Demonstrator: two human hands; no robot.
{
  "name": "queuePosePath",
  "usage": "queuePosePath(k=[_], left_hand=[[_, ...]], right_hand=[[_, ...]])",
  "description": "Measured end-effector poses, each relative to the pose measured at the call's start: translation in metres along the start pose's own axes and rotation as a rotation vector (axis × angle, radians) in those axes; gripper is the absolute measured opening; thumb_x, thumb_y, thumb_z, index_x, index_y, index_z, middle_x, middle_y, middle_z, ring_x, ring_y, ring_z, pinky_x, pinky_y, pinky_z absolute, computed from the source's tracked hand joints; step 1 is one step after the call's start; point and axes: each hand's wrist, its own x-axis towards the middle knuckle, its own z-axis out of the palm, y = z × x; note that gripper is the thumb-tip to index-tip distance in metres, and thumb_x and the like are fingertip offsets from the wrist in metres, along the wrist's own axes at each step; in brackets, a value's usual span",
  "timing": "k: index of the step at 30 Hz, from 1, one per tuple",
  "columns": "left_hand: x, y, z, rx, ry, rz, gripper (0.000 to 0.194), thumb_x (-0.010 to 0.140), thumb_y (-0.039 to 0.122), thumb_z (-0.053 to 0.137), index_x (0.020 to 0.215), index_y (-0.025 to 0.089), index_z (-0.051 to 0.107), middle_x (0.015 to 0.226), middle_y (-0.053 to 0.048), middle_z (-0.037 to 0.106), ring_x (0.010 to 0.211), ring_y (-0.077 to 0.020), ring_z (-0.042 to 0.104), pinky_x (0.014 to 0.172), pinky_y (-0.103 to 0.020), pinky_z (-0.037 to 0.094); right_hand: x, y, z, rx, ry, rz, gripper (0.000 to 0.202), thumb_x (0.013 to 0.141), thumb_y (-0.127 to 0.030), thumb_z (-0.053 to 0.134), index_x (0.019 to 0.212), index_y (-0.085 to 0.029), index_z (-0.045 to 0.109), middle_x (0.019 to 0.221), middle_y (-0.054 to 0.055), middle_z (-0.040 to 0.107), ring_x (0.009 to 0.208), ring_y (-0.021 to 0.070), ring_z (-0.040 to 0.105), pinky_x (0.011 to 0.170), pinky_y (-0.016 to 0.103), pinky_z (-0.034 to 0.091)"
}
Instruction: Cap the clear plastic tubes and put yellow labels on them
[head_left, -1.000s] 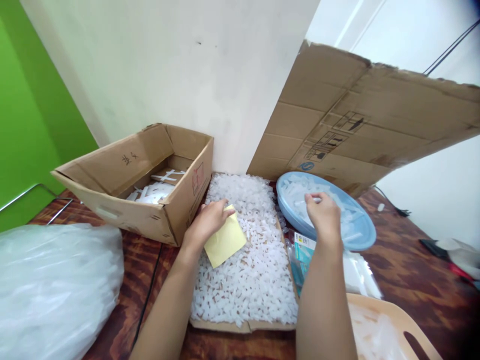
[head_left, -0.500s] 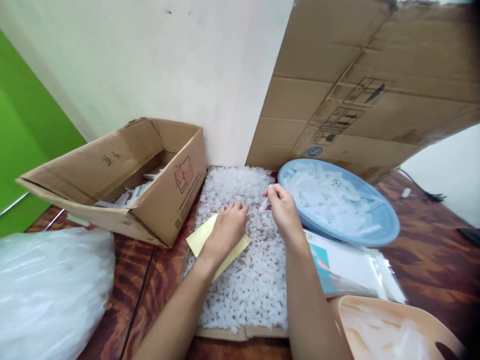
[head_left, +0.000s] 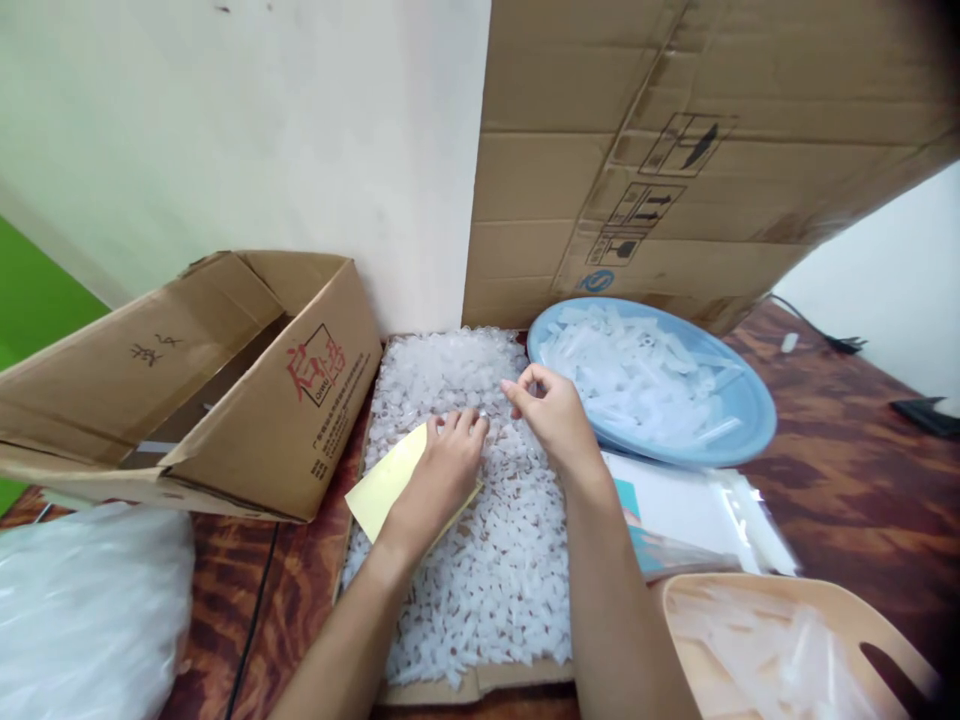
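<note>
"Yellow paper sheet (head_left: 390,480): where do you see it, and why so?"

"From my distant seat, I see it over the left part of the small white plastic pieces (head_left: 502,570), slanted, below the left hand (head_left: 448,465). This hand holds it, with fingers half bent and palm covering one side. The exact grip is hidden underneath. I suppose it is carried low so that the fingertips stay free near the pieces."

"And the right hand (head_left: 551,405)?"

"It hangs just beside, with thumb and forefinger curled towards each other. I cannot tell if a small piece is pinched between them. The pieces are spread over a cardboard base (head_left: 480,685), probably to make each one easy to reach. For the same reason, I think, the blue basin (head_left: 761,425) with translucent strips lies near the right forearm."

"What stands around, or in the way?"

"On the left, an open cardboard box (head_left: 247,430) limits the room for the left elbow, and a full plastic bag (head_left: 97,610) is in front of it. On the right, clear plastic packets (head_left: 682,510) and a peach basket (head_left: 855,610) lie close to the forearm on the counter (head_left: 840,480). Behind, a big cardboard panel (head_left: 555,180) closes the space."
</note>
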Motion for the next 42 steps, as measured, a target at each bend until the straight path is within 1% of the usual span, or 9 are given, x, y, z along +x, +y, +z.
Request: queuePosePath(k=[3,5,10,18,23,27,31,35,42], left_hand=[[-0.004,0.006,-0.005,-0.033,-0.044,0.003,0.013,0.097,0.020,0.065,0.109,0.015,0.067,0.114,-0.012,0.071,0.109,-0.0297,0.066,0.099,-0.045,0.045],[-0.007,0.009,-0.005,-0.057,-0.074,-0.014,0.010,0.095,0.024,0.069,0.099,0.015,0.070,0.103,-0.011,0.074,0.100,-0.0288,0.069,0.095,-0.042,0.047],[-0.010,0.009,-0.001,-0.123,-0.093,-0.032,0.007,0.091,0.020,0.073,0.094,0.014,0.075,0.096,-0.012,0.075,0.092,-0.0294,0.072,0.087,-0.038,0.049],[-0.011,-0.005,-0.012,-0.323,-0.038,-0.002,0.007,0.090,0.015,0.069,0.091,0.019,0.073,0.099,-0.006,0.074,0.088,-0.0235,0.070,0.083,-0.034,0.049],[-0.006,-0.024,-0.027,-0.457,0.104,-0.042,0.015,0.100,0.027,0.061,0.100,0.020,0.074,0.102,-0.006,0.071,0.090,-0.0201,0.067,0.084,-0.031,0.050],[-0.006,-0.038,-0.043,-0.758,0.416,-0.218,0.020,0.099,0.031,0.063,0.104,0.017,0.076,0.105,-0.008,0.068,0.091,-0.0191,0.065,0.085,-0.032,0.050],[-0.008,-0.043,-0.053,-1.136,0.503,-0.330,0.030,0.096,0.042,0.067,0.112,0.019,0.077,0.108,-0.008,0.073,0.095,-0.0190,0.067,0.081,-0.028,0.052],[-0.008,-0.043,-0.056,-1.360,0.518,-0.312,0.036,0.093,0.047,0.070,0.114,0.018,0.078,0.104,-0.008,0.076,0.095,-0.0188,0.069,0.080,-0.027,0.054],[-0.009,-0.044,-0.059,-1.192,0.539,-0.217,0.033,0.092,0.038,0.074,0.118,0.020,0.079,0.106,-0.008,0.077,0.092,-0.0168,0.070,0.085,-0.029,0.057]], right_hand=[[0.001,0.002,0.001,-0.064,-0.062,-0.016,0.011,0.086,-0.033,0.063,0.088,-0.022,0.065,0.068,-0.001,0.064,0.065,0.0191,0.056,0.065,0.030,0.041],[0.000,0.003,0.003,-0.090,-0.091,-0.031,0.018,0.084,-0.031,0.063,0.099,-0.022,0.069,0.075,0.001,0.066,0.069,0.0204,0.058,0.068,0.032,0.042],[-0.002,-0.002,0.006,-0.128,-0.095,-0.065,0.013,0.086,-0.033,0.060,0.080,-0.022,0.065,0.075,0.001,0.062,0.069,0.0195,0.055,0.069,0.032,0.041],[-0.007,-0.017,0.008,-0.125,-0.069,-0.140,0.005,0.073,-0.020,0.061,0.069,-0.021,0.060,0.077,-0.002,0.056,0.064,0.0146,0.047,0.065,0.030,0.037],[-0.007,-0.020,0.008,-0.147,-0.031,-0.169,0.007,0.071,-0.017,0.064,0.068,-0.021,0.059,0.076,-0.002,0.057,0.066,0.0148,0.048,0.066,0.030,0.038],[-0.007,-0.019,0.009,-0.125,-0.058,-0.152,0.008,0.079,-0.025,0.069,0.074,-0.021,0.064,0.076,0.000,0.060,0.068,0.0164,0.051,0.066,0.031,0.041],[-0.010,-0.023,0.013,0.005,-0.214,-0.210,0.018,0.090,-0.027,0.061,0.104,-0.022,0.074,0.103,0.006,0.066,0.081,0.0188,0.060,0.069,0.032,0.051],[-0.017,-0.033,0.023,0.241,-0.400,-0.141,0.057,0.093,-0.022,0.056,0.149,-0.032,0.052,0.125,0.007,0.064,0.071,0.0145,0.060,0.061,0.030,0.054],[-0.022,-0.044,0.031,0.274,-0.259,-0.231,0.016,0.092,-0.024,0.066,0.107,-0.024,0.068,0.117,0.005,0.071,0.114,0.0220,0.064,0.103,0.039,0.046]])
